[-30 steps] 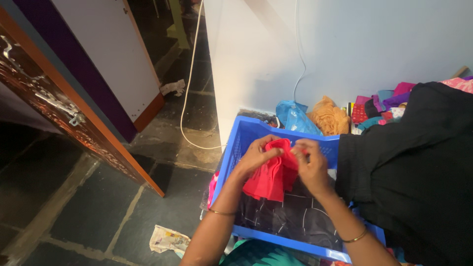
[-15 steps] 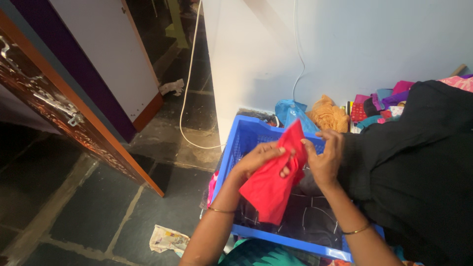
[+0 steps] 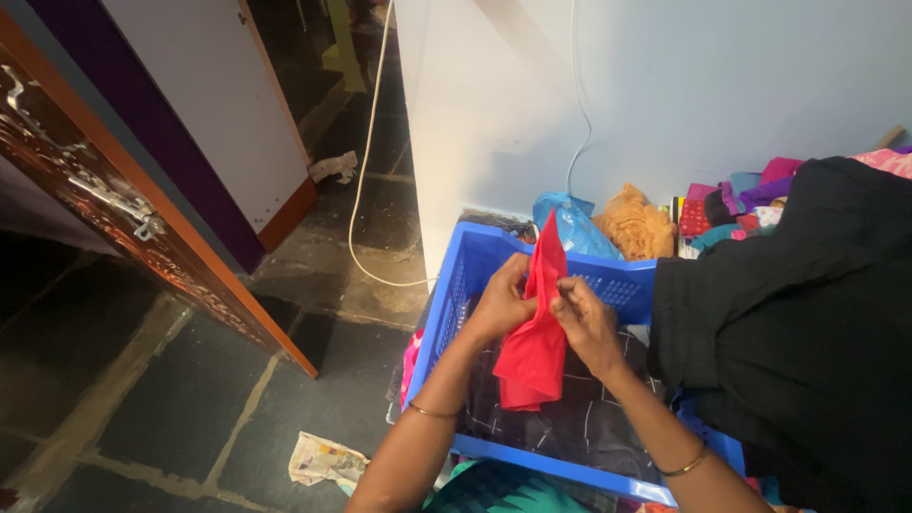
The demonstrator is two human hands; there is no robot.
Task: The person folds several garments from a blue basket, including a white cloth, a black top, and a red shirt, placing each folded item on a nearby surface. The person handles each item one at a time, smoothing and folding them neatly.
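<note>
A red cloth [image 3: 535, 334] hangs folded lengthwise over a blue plastic crate [image 3: 458, 285]. My left hand [image 3: 499, 302] grips its left side and my right hand [image 3: 586, 321] pinches its right edge, so both hold it upright above the crate. One corner of the cloth points up past the crate's far wall. Inside the crate lies a dark checked fabric [image 3: 589, 423].
A big black garment [image 3: 807, 323] is heaped at the right. Behind the crate are a blue bag [image 3: 574, 224], an orange cloth [image 3: 636, 225] and several coloured clothes by the pale wall. A carved wooden door [image 3: 123, 209] stands at the left. A white cable [image 3: 366, 171] and crumpled paper [image 3: 325, 458] lie on the dark stone floor.
The red cloth was bunched between both hands, then spread out wider, and is now drawn together into a narrow upright fold. My hands have come closer to each other.
</note>
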